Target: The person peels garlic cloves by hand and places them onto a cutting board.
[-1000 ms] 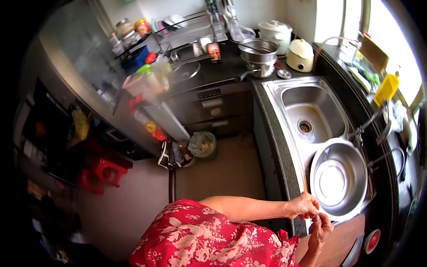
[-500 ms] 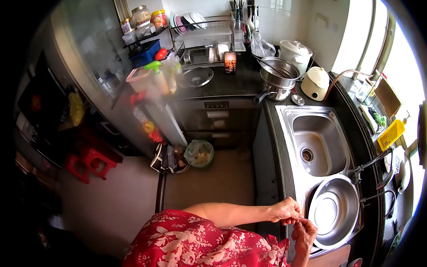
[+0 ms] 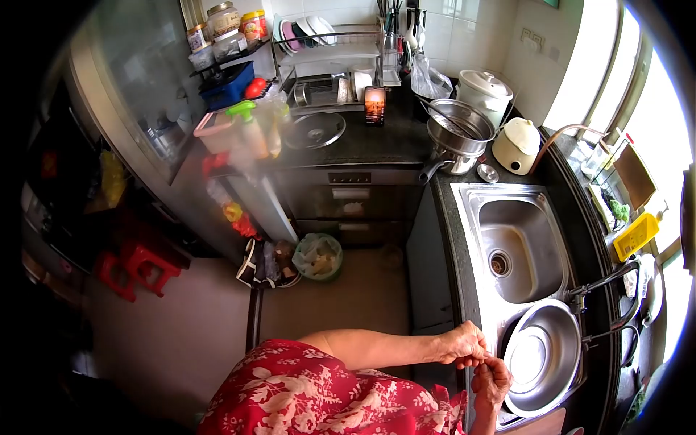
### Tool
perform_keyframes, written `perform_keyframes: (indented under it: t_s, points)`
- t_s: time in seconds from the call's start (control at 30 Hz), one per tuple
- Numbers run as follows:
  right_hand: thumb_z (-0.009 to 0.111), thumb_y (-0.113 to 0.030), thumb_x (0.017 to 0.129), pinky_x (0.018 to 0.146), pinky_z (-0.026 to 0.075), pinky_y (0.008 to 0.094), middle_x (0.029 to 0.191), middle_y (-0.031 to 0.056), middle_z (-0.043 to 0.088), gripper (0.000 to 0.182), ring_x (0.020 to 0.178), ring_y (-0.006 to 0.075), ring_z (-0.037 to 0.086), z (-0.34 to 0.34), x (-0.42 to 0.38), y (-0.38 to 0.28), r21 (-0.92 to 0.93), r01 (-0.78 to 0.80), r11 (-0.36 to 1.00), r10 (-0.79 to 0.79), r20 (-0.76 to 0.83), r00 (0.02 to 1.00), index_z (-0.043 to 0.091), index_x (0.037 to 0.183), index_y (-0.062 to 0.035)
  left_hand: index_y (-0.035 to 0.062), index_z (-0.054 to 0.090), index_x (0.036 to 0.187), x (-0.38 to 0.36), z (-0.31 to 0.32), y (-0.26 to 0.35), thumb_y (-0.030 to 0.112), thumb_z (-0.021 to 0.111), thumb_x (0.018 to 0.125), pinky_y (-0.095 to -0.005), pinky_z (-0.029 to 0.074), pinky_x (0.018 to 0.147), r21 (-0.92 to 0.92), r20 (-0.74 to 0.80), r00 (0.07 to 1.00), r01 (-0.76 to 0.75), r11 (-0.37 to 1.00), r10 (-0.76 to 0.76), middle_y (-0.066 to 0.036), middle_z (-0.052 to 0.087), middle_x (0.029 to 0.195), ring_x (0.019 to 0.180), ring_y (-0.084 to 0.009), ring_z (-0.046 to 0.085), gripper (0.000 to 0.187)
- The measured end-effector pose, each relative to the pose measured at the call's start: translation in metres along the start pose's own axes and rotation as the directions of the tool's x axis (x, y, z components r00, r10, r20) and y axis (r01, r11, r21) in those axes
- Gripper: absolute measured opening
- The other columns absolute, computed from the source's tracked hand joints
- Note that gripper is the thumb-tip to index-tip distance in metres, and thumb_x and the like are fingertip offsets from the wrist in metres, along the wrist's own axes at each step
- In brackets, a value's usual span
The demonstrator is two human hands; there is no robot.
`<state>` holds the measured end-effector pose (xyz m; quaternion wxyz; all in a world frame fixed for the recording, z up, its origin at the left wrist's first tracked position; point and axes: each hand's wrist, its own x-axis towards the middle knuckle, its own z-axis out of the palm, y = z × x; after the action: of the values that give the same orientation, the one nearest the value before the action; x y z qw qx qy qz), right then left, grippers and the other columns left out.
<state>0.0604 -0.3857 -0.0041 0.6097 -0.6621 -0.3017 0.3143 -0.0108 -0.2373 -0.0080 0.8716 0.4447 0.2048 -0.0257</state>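
Note:
My left hand and my right hand meet at the front edge of the steel sink unit. Their fingertips touch each other, curled as if pinching something very small that I cannot make out. A large steel bowl sits in the near sink basin, just right of both hands. The far basin holds nothing but its drain. My red floral sleeve fills the bottom of the view.
A tap arches over the sink from the right. Stacked steel pots, a white cooker and a cream kettle stand behind it. A bin sits on the floor, a red stool at left.
The view has swung a little, so sink and bowl sit lower right in frame. Both hands stay together at the sink edge, fingers working against each other.

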Motion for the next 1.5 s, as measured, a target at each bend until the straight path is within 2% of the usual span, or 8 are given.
perform_keyframes:
  t_s: [0.13, 0.33, 0.87, 0.97, 1.13, 1.23, 1.33, 1.5]
  points:
    - [0.053, -0.006, 0.083, 0.033, 0.024, 0.0176, 0.061, 0.001, 0.051, 0.006, 0.038, 0.0026, 0.036, 0.009, 0.008, 0.004, -0.196, 0.166, 0.966, -0.179, -0.052, 0.982, 0.054, 0.083, 0.0002, -0.0019, 0.058, 0.07, -0.002, -0.003, 0.009, 0.008, 0.065, 0.075, -0.02, 0.036, 0.031, -0.023, -0.011, 0.999, -0.033, 0.999, 0.033, -0.007, 0.055, 0.053, 0.039, -0.0079, 0.049, 0.013]
    - [0.051, -0.005, 0.084, 0.033, 0.024, 0.017, 0.059, 0.001, 0.05, 0.007, 0.037, 0.0027, 0.035, 0.023, 0.01, -0.01, -0.091, 0.029, 0.995, -0.036, -0.075, 0.997, 0.054, 0.083, 0.0005, -0.001, 0.058, 0.069, -0.006, -0.01, 0.01, 0.011, 0.064, 0.077, -0.02, 0.035, 0.031, -0.048, -0.035, 0.998, -0.05, 0.998, 0.048, -0.005, 0.055, 0.054, 0.039, -0.007, 0.048, 0.015]
    - [0.052, -0.006, 0.084, 0.037, 0.027, 0.017, 0.06, 0.0004, 0.052, 0.007, 0.043, 0.0029, 0.039, 0.053, 0.016, -0.02, -0.275, 0.106, 0.956, -0.129, -0.067, 0.989, 0.055, 0.08, -0.0007, 0.0, 0.059, 0.069, -0.016, -0.036, 0.019, 0.01, 0.064, 0.077, -0.02, 0.037, 0.031, -0.092, 0.0, 0.999, -0.033, 0.995, 0.033, -0.005, 0.055, 0.054, 0.039, -0.007, 0.048, 0.014]
    - [0.049, -0.001, 0.081, 0.048, 0.041, 0.0262, 0.061, 0.007, 0.057, 0.006, 0.054, 0.0127, 0.053, 0.064, 0.023, -0.029, -0.436, 0.155, 0.886, -0.201, -0.061, 0.978, 0.055, 0.08, 0.0018, -0.0002, 0.059, 0.069, -0.021, -0.041, 0.029, 0.01, 0.065, 0.077, -0.0201, 0.036, 0.031, -0.104, -0.026, 0.998, -0.058, 0.993, 0.056, -0.005, 0.055, 0.054, 0.038, -0.0072, 0.048, 0.014]
    - [0.048, -0.003, 0.081, 0.046, 0.04, 0.0238, 0.061, 0.0061, 0.056, 0.008, 0.052, 0.01, 0.051, 0.078, 0.033, -0.019, -0.308, 0.099, 0.946, -0.13, -0.081, 0.988, 0.054, 0.079, 0.0022, -0.0004, 0.058, 0.069, -0.027, -0.057, 0.031, 0.009, 0.065, 0.076, -0.0202, 0.036, 0.031, -0.084, -0.104, 0.992, -0.079, 0.993, 0.07, -0.005, 0.055, 0.053, 0.038, -0.0075, 0.047, 0.014]
    - [0.049, -0.005, 0.079, 0.037, 0.028, 0.0175, 0.059, 0.002, 0.052, 0.008, 0.042, 0.0042, 0.041, 0.093, 0.038, -0.029, 0.083, -0.121, 0.989, 0.125, -0.052, 0.991, 0.054, 0.078, 0.0005, -0.0004, 0.058, 0.069, -0.031, -0.069, 0.033, 0.009, 0.065, 0.076, -0.0204, 0.035, 0.03, -0.074, -0.123, 0.988, -0.106, 0.992, 0.096, -0.005, 0.055, 0.053, 0.038, -0.0075, 0.047, 0.014]
    - [0.049, -0.006, 0.08, 0.036, 0.028, 0.018, 0.059, 0.0022, 0.051, 0.008, 0.041, 0.0048, 0.041, 0.105, 0.044, -0.03, 0.151, -0.2, 0.968, 0.206, -0.03, 0.978, 0.054, 0.078, 0.0005, 0.0001, 0.058, 0.07, -0.036, -0.081, 0.036, 0.01, 0.065, 0.077, -0.0214, 0.035, 0.031, -0.102, -0.13, 0.99, -0.06, 0.993, 0.047, -0.004, 0.054, 0.054, 0.039, -0.0072, 0.046, 0.014]
    - [0.051, -0.006, 0.082, 0.042, 0.035, 0.0196, 0.061, 0.0002, 0.053, 0.008, 0.049, 0.0048, 0.044, 0.12, 0.052, -0.015, -0.185, -0.004, 0.983, -0.003, -0.037, 0.999, 0.056, 0.078, -0.0006, 0.0014, 0.058, 0.071, -0.047, -0.097, 0.043, 0.015, 0.065, 0.077, -0.0227, 0.035, 0.034, -0.209, -0.157, 0.988, -0.027, 0.978, -0.006, -0.003, 0.052, 0.054, 0.039, -0.0067, 0.043, 0.016]
